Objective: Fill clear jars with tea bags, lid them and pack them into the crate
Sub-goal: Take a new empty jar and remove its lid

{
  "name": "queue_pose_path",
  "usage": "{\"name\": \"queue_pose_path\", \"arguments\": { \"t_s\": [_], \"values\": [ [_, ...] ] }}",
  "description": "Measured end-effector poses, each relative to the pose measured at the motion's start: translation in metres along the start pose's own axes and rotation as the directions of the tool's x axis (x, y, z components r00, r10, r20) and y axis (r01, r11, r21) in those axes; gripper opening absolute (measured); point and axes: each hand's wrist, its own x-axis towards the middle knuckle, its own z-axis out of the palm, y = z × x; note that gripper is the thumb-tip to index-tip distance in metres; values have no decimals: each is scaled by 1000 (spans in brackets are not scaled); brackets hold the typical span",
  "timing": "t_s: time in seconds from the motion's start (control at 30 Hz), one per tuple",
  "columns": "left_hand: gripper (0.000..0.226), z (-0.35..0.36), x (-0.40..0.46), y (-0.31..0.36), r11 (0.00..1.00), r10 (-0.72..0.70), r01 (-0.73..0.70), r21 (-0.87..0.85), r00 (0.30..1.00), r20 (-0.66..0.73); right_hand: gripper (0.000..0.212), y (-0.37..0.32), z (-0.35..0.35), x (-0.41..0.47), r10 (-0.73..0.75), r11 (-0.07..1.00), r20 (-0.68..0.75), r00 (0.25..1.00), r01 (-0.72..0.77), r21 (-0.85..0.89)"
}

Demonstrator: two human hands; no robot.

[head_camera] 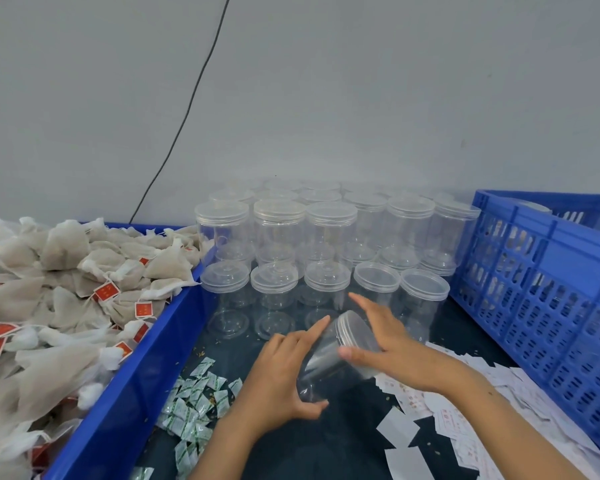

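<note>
Jar (333, 358) sits tilted near-centre over the dark table, left hand (284, 372) cupping its base and right hand (381, 341) curled around the lid (355, 329), so we'd steady the body while unscrewing gently.

We face a plain, pale grey wall (361, 98) that fills the whole far side of the scene, smooth and bare but for a few faint specks. A thin black cable (191, 98) runs down it on a slant, from the top edge left of centre to the far left, where it drops out of sight. Near us lies a dark work surface (347, 441). The light is soft and even, and we see only weak shadows.
</note>
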Motion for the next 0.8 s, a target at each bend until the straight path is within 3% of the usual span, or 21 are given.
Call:
{"name": "queue_pose_path", "arguments": {
  "t_s": [0.1,0.2,0.37,0.57,0.73,0.8],
  "values": [
    [112,0,0,0,1000,-10,10,-24,1000,4,87,-1,-3,3,88,996,7,996,-88,21],
    [112,-1,-2,-2,997,-25,26,-75,1000,19,74,-3,-13,-1,-48,999,75,996,49,-3],
    [107,-3,0,-4,989,-68,74,-128,996,50,79,-8,-20,-7,-274,906,117,955,297,-303],
    [104,-12,11,-11,990,-115,127,-61,978,177,84,1,-5,-5,-493,613,74,867,406,-678],
    [107,-27,27,-13,973,-147,198,-115,924,353,101,11,-5,-2,-635,341,132,761,429,-836],
    [102,-35,35,-11,958,-163,250,-143,881,444,101,15,-7,0,-655,281,169,737,445,-850]
  ]
}}
